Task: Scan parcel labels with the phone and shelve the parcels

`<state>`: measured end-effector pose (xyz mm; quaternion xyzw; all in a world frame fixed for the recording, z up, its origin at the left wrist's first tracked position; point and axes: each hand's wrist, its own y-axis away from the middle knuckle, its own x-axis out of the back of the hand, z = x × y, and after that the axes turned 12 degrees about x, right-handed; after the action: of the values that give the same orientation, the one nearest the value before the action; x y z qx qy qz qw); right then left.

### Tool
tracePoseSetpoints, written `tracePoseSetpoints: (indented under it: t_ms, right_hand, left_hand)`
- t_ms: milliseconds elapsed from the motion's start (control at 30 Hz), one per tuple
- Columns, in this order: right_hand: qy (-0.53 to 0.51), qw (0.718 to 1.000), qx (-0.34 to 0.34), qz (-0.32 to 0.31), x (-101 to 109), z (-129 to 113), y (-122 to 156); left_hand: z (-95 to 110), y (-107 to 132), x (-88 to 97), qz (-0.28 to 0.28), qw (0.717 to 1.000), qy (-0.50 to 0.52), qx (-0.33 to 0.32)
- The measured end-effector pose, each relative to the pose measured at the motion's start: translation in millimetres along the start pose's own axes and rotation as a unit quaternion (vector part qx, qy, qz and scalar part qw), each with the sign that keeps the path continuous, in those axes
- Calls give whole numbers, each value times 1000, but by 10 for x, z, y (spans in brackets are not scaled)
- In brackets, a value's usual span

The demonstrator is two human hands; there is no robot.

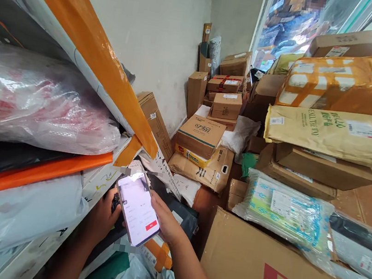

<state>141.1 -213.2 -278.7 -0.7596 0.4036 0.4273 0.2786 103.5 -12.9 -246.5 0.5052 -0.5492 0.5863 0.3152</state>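
My right hand [166, 218] grips a smartphone [139, 207] by its right edge, thumb along the side. The phone's screen is lit, white with a red button near its lower right corner. Just left of the phone, my left hand [105, 213] is closed with curled fingers around something small and dark, which I cannot make out. Below the phone lie a parcel with orange tape [160, 252] and a pale plastic mailer bag [133, 278]. A dark package [186, 221] lies behind my right hand.
At left, a shelf edge [93, 195] holds bagged parcels, with an orange-taped beam [84, 26] slanting above. A large carton [277, 274] stands right. Stacked boxes [200, 134] line the wall, and more parcels [337, 134] pile at right. A person [308, 22] is beyond the glass.
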Motion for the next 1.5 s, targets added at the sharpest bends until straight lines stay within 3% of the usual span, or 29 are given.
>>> tracePoseSetpoints:
  t_ms: [300, 933, 1100, 1233, 1500]
  right_hand:
    - [6, 1000, 18, 6, -29, 28, -112]
    - [-6, 1000, 12, 17, -38, 16, -72]
    - [-50, 998, -9, -22, -58, -96, 115]
    - [-43, 997, 22, -63, 8, -177, 381]
    - [-5, 998, 54, -24, 152, -259, 784]
  left_hand:
    - [-50, 79, -24, 19, 1000, -4, -23]
    - [-68, 97, -62, 42, 998, -17, -53]
    - [-67, 103, -69, 32, 999, -12, -42]
    - [-24, 102, -19, 8, 1000, -19, -19]
    - [18, 93, 19, -6, 1000, -18, -7]
